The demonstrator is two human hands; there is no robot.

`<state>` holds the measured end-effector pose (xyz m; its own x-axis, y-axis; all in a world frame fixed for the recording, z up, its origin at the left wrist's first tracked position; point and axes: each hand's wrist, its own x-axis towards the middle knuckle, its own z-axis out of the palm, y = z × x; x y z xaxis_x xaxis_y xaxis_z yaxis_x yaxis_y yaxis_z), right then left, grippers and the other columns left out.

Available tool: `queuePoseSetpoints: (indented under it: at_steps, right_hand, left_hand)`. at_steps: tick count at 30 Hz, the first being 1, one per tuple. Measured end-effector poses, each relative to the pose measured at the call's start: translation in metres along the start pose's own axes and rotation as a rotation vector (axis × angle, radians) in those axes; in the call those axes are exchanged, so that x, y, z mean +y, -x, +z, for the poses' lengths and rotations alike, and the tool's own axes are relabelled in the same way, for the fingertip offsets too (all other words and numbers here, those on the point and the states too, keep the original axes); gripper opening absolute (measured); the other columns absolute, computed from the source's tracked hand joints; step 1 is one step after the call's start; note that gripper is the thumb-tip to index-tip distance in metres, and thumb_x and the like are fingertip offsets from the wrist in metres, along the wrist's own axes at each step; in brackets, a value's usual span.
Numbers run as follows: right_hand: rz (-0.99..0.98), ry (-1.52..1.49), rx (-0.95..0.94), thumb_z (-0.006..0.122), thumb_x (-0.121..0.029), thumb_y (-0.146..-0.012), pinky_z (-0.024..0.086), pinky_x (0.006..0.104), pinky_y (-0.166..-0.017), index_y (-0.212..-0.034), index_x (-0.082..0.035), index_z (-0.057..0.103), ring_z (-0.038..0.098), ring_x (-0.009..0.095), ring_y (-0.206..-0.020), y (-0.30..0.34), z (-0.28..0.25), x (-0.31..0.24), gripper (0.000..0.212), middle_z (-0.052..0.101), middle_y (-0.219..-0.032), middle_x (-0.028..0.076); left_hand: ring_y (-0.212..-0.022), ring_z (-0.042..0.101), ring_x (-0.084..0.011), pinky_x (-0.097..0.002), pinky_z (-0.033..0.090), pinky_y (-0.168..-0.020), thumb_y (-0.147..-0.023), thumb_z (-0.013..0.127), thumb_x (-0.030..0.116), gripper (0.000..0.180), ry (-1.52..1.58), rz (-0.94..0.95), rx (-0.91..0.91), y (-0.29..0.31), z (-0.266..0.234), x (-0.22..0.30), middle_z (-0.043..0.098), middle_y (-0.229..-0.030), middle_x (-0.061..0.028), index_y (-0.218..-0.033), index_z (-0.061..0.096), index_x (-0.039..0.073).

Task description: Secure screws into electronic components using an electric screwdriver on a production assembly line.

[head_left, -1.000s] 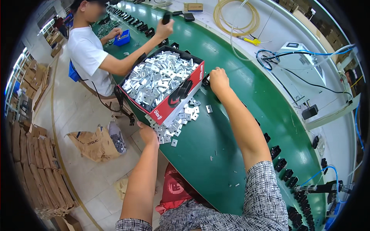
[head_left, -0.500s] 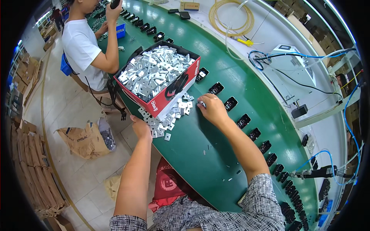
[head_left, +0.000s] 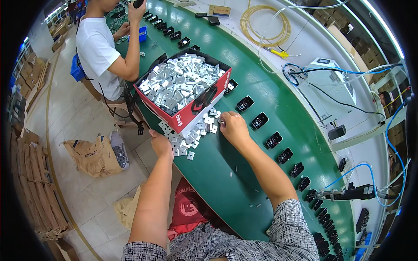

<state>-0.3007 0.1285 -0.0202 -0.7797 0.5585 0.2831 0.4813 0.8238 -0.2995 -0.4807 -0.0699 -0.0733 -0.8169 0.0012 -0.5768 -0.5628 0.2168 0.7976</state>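
Note:
A red and black cardboard box (head_left: 174,114) stands on the green table, heaped with small silvery metal plates (head_left: 183,78) that have holes. More loose plates (head_left: 190,141) lie spilled along its near side. My left hand (head_left: 161,143) rests at the table's left edge against these loose plates, loosely cupped; its fingers are partly hidden. To the right of the spill, my right hand (head_left: 235,129) is closed in a pinch on a small metal plate (head_left: 222,122), just above the table.
A curved row of black housings (head_left: 260,120) runs along the table. At the right lies a black power screwdriver (head_left: 352,193) with a blue hose. A co-worker in a white shirt (head_left: 98,52) sits at far left. A paper sack (head_left: 93,156) stands on the floor.
My right hand has moved slightly left and nearer, toward the loose plates, still pinching a plate. My left hand stays at the table's edge. The whole view has shifted slightly.

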Motion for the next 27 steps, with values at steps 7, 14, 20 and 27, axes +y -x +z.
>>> queuePoseSetpoints:
  at_steps: [7,14,20,27]
  right_hand:
    - [-0.126,-0.081,-0.105,0.066,-0.004,-0.080,0.055,0.0438,-0.079,-0.097,-0.003,0.072,0.065,0.037,-0.085,0.020,-0.024,0.002,0.017,0.069,-0.095,0.014]
    - [-0.254,-0.049,0.103,0.068,-0.003,-0.083,0.054,0.0396,-0.076,-0.096,-0.003,0.074,0.066,0.032,-0.082,0.052,-0.037,0.023,0.014,0.071,-0.097,0.010]
    - [-0.035,0.022,0.041,0.071,-0.006,-0.083,0.054,0.0388,-0.074,-0.093,-0.003,0.074,0.066,0.030,-0.081,0.066,-0.025,0.003,0.010,0.072,-0.095,0.009]
    - [-0.074,0.014,0.076,0.071,-0.006,-0.082,0.054,0.0385,-0.070,-0.090,-0.003,0.074,0.066,0.030,-0.076,0.056,-0.023,0.005,0.009,0.071,-0.090,0.008]
  left_hand:
    - [-0.096,0.071,-0.0356,-0.0415,0.054,-0.087,-0.112,0.019,0.051,0.079,-0.003,0.058,0.033,0.002,0.000,-0.004,0.073,-0.114,-0.0244,-0.118,0.066,-0.011]
    - [-0.098,0.070,-0.0374,-0.0422,0.054,-0.090,-0.112,0.017,0.053,0.080,-0.040,0.043,0.013,0.009,-0.001,0.006,0.072,-0.118,-0.0244,-0.120,0.066,-0.010]
    - [-0.099,0.070,-0.0382,-0.0421,0.053,-0.090,-0.111,0.016,0.054,0.082,-0.033,0.052,0.002,-0.001,-0.003,-0.001,0.072,-0.119,-0.0239,-0.120,0.066,-0.010]
    - [-0.101,0.069,-0.0375,-0.0422,0.053,-0.090,-0.111,0.016,0.054,0.081,-0.014,0.036,-0.021,0.007,-0.001,0.003,0.071,-0.120,-0.0238,-0.122,0.065,-0.010]
